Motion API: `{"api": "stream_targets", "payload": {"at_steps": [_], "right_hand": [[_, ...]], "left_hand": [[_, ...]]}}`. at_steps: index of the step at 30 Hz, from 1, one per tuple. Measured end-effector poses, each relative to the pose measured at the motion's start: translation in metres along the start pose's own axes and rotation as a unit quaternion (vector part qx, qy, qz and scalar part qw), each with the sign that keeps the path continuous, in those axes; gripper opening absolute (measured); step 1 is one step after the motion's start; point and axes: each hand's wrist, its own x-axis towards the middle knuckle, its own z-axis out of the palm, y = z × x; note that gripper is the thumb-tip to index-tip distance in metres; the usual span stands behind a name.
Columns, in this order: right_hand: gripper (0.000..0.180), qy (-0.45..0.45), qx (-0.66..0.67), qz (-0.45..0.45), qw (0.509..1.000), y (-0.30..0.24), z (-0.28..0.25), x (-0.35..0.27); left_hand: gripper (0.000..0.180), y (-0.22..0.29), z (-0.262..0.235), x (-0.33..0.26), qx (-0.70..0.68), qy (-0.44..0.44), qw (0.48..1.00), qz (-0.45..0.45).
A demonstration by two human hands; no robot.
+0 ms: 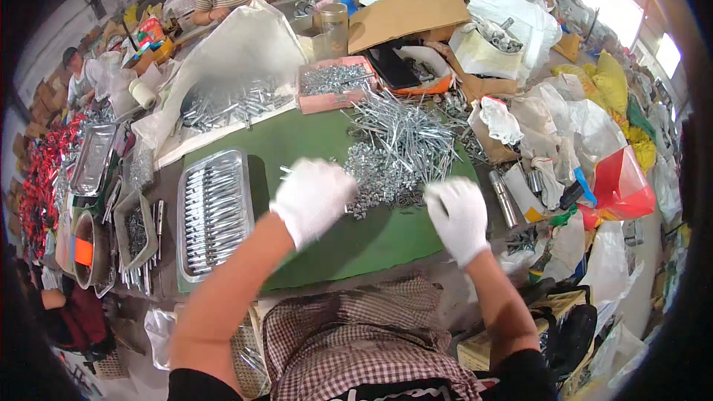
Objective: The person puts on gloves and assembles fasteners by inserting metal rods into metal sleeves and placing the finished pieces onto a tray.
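Both hands wear white knitted gloves. My left hand (313, 197) is closed above the green mat, left of the heap. A short shiny metal pin (285, 170) sticks out at its left side, seemingly held; the rest is hidden. At the right edge of the heap, my right hand (457, 215) has its fingers curled downward, and whatever is in them is hidden. Between the hands lie a pile of long thin metal rods (412, 130) and a pile of small metal nuts (371, 171). A clear plastic tray (180, 230) left of my left hand holds rows of metal rods.
Behind the mat (319, 263) stands a pink box (303, 82) of small metal parts, beside a white sheet (241, 37) with loose metal pieces. A cardboard flap (408, 15) lies farther back. At right is a metal tube (503, 199). Two people sit at the far left.
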Motion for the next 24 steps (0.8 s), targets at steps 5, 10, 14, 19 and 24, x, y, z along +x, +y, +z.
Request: {"api": "stream_targets", "payload": {"at_steps": [5,10,14,19,24], "right_hand": [[0.015,-0.018,-0.168,-0.043,0.985,0.041,0.054,0.089],[0.014,-0.092,-0.259,-0.077,0.958,0.055,0.071,0.124],[0.014,0.003,-0.022,0.036,0.999,0.070,0.044,0.111],[0.016,-0.023,0.235,0.151,0.960,0.012,-0.017,0.052],[0.013,-0.199,0.177,0.021,0.964,-0.004,-0.021,-0.035]], "left_hand": [[0.011,0.079,0.055,-0.056,-0.132,0.129,0.980,0.071],[0.016,0.092,0.074,-0.064,-0.263,0.300,0.915,-0.049],[0.016,0.094,0.074,-0.063,-0.269,0.286,0.918,-0.055],[0.014,0.089,0.080,-0.068,-0.286,0.255,0.920,-0.082],[0.015,0.093,0.073,-0.068,-0.299,0.250,0.918,-0.069]]}}
